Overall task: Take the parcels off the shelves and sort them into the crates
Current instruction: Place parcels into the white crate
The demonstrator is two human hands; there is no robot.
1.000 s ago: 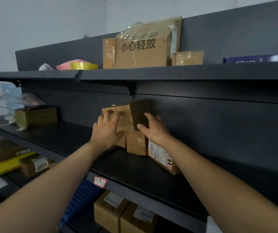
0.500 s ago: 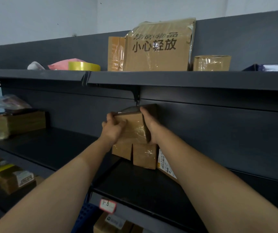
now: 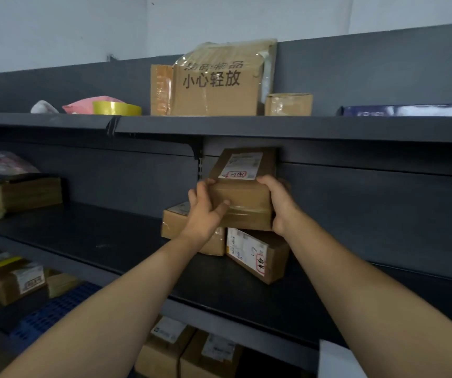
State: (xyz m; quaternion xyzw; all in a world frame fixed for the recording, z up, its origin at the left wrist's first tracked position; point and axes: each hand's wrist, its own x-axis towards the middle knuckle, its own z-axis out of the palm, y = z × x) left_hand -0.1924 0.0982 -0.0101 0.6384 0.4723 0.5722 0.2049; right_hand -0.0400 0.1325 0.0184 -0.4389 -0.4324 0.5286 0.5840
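A brown cardboard parcel (image 3: 244, 186) with a white label on its top face is lifted above the middle shelf (image 3: 110, 241). My left hand (image 3: 203, 214) grips its left end with the thumb across the taped front. My right hand (image 3: 279, 203) grips its right end. Below it, two more parcels stand on the shelf: a taped brown box (image 3: 173, 222) behind my left wrist and a labelled box (image 3: 257, 257) tilted to the right.
The top shelf (image 3: 274, 126) carries a large carton with Chinese print (image 3: 214, 85), a small box (image 3: 287, 104), a yellow tape roll (image 3: 117, 108) and a pink bag. A box (image 3: 23, 192) sits far left on the middle shelf. Lower down lie more parcels (image 3: 186, 350) and a blue crate (image 3: 53, 309).
Both hands have lifted the parcel off the stack and tilted it so that its labelled top shows. The two parcels below are now uncovered.
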